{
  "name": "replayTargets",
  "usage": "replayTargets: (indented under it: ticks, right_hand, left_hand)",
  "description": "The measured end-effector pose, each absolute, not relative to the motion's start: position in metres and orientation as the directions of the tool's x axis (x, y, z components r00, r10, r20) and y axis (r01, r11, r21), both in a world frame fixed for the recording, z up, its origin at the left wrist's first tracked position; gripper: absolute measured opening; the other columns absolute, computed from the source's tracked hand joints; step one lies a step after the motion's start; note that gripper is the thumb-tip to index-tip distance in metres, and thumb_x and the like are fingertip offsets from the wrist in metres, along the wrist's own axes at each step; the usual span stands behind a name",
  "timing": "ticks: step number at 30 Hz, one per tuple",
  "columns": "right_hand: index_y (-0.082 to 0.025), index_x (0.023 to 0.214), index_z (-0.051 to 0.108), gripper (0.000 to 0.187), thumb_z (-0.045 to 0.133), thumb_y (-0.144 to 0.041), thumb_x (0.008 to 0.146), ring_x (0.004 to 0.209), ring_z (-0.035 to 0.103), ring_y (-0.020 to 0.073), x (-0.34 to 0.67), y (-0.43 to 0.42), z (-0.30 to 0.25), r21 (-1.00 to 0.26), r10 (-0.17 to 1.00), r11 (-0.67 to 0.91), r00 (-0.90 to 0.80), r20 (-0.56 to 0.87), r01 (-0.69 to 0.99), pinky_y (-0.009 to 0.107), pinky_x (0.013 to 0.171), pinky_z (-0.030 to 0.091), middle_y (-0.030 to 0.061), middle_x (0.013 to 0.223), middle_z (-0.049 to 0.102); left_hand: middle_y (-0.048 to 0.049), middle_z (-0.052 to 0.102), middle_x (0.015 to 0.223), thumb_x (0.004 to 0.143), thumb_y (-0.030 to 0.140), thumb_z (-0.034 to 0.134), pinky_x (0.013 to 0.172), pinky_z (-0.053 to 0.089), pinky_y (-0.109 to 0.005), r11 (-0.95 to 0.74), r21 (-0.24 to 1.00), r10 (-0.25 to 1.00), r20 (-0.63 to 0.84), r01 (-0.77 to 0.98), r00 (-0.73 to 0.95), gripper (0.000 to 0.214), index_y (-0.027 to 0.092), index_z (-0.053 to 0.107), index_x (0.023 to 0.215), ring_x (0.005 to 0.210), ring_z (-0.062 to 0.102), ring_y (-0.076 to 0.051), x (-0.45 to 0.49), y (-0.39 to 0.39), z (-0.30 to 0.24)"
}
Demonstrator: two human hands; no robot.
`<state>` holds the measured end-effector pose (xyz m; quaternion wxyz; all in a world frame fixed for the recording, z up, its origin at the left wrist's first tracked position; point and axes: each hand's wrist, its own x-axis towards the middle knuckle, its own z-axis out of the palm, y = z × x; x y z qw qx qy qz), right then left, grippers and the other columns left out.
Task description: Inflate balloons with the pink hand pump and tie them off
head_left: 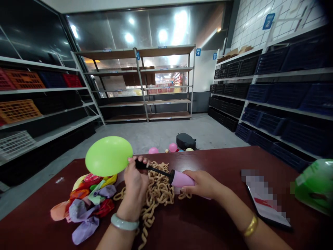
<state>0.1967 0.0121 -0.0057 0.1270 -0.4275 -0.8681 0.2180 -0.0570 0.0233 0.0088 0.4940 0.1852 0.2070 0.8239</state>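
In front of me my left hand is closed round the black end of a hand balloon pump. An inflated lime-green balloon sits against its fingertips; the balloon's neck is hidden there. My right hand grips the pump's pink barrel, and the black rod shows between both hands. Beneath them a heap of tan, twisted rope-like strands lies on the dark red table. Left of my left wrist is a pile of limp, uninflated balloons in several colours.
A phone lies at the table's right, beside a green plastic bag. Beyond the far edge, small balloons and a dark bag-like object are on the floor. Shelving with crates lines both sides; more shelves stand behind.
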Motion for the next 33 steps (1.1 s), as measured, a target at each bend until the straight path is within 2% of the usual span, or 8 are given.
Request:
replayTargets:
  ticks: [5,12,21,27,30,33]
  right_hand:
    - [-0.030,0.113,0.062,0.048,0.060,-0.063,0.078,0.086,0.064,0.0232,0.205,0.015,-0.002,-0.518,0.785,0.543,-0.619,0.034,0.661,0.026,0.067,0.037,0.0007,0.099,0.071]
    - [-0.026,0.108,0.064,0.047,0.059,-0.062,0.079,0.082,0.063,0.0229,0.217,0.013,0.013,-0.470,0.808,0.536,-0.588,0.044,0.701,0.027,0.064,0.035,0.0036,0.096,0.071]
    - [-0.026,0.108,0.061,0.052,0.054,-0.069,0.079,0.080,0.064,0.0239,0.202,0.010,0.001,-0.419,0.802,0.563,-0.594,0.068,0.712,0.027,0.061,0.031,0.0033,0.094,0.071]
    - [-0.026,0.107,0.059,0.051,0.054,-0.069,0.080,0.078,0.064,0.0215,0.190,0.002,-0.002,-0.505,0.804,0.543,-0.590,0.081,0.671,0.025,0.060,0.033,0.0014,0.091,0.071]
    - [-0.028,0.112,0.059,0.052,0.055,-0.068,0.079,0.079,0.065,0.0207,0.188,0.003,-0.003,-0.553,0.801,0.529,-0.594,0.074,0.644,0.025,0.062,0.034,0.0009,0.091,0.071]
    - [-0.029,0.111,0.061,0.050,0.057,-0.066,0.079,0.080,0.065,0.0211,0.192,0.007,-0.004,-0.551,0.795,0.530,-0.604,0.058,0.645,0.025,0.062,0.034,0.0000,0.091,0.071]
  left_hand:
    - [0.0029,0.045,0.061,0.090,0.039,0.052,0.047,0.038,-0.024,-0.471,0.483,0.865,0.089,-0.738,-0.494,0.027,0.019,0.045,0.074,0.050,0.045,-0.012,-0.092,0.028,0.021]
    - [0.0023,0.046,0.067,0.086,0.037,0.061,0.051,0.040,-0.023,-0.531,0.467,0.842,0.198,-0.707,-0.502,0.024,0.019,0.047,0.078,0.058,0.048,-0.011,-0.076,0.024,0.016]
    - [0.0014,0.046,0.069,0.083,0.037,0.065,0.054,0.042,-0.025,-0.415,0.536,0.902,0.137,-0.735,-0.410,0.025,0.020,0.047,0.077,0.060,0.048,-0.012,-0.006,0.006,0.000]
    - [0.0017,0.045,0.067,0.084,0.038,0.062,0.051,0.041,-0.024,-0.394,0.559,0.910,0.126,-0.730,-0.395,0.025,0.019,0.049,0.077,0.057,0.045,-0.012,0.017,0.000,-0.006]
    - [0.0016,0.045,0.066,0.085,0.037,0.060,0.049,0.040,-0.025,-0.386,0.564,0.912,0.118,-0.730,-0.392,0.024,0.019,0.048,0.076,0.056,0.046,-0.013,0.001,0.005,-0.003]
    - [0.0012,0.046,0.067,0.087,0.035,0.058,0.050,0.041,-0.026,-0.383,0.555,0.912,0.099,-0.738,-0.399,0.023,0.018,0.047,0.076,0.058,0.047,-0.013,-0.028,0.014,0.003]
